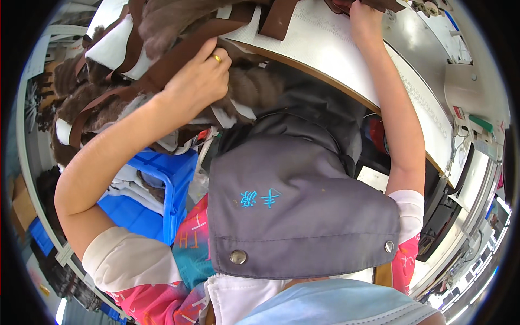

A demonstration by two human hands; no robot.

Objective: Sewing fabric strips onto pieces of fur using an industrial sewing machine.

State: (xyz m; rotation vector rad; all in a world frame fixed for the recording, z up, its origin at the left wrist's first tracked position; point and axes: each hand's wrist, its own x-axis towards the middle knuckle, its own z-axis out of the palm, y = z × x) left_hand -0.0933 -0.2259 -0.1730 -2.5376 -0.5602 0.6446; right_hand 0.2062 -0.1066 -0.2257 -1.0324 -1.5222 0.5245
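Note:
My left hand (203, 75), with a gold ring on one finger, is closed at the table's front edge on a long dark-brown fabric strip (181, 56). Brown fur pieces (168, 24) with white backing lie beyond it and hang over the edge beside it. At the top edge of the view, my right hand (365, 20) pinches brown fabric, and its fingertips are partly cut off. Between the hands, a loose end of brown strip (279, 20) lies on the white tabletop (325, 51).
A metal machine bed (417, 46) adjoins the tabletop at the right. Below the hanging fur, a blue plastic crate (170, 189) holds white and brown pieces. A grey apron (303, 200) covers my lap. A green-and-white object (480, 123) sits on the right side.

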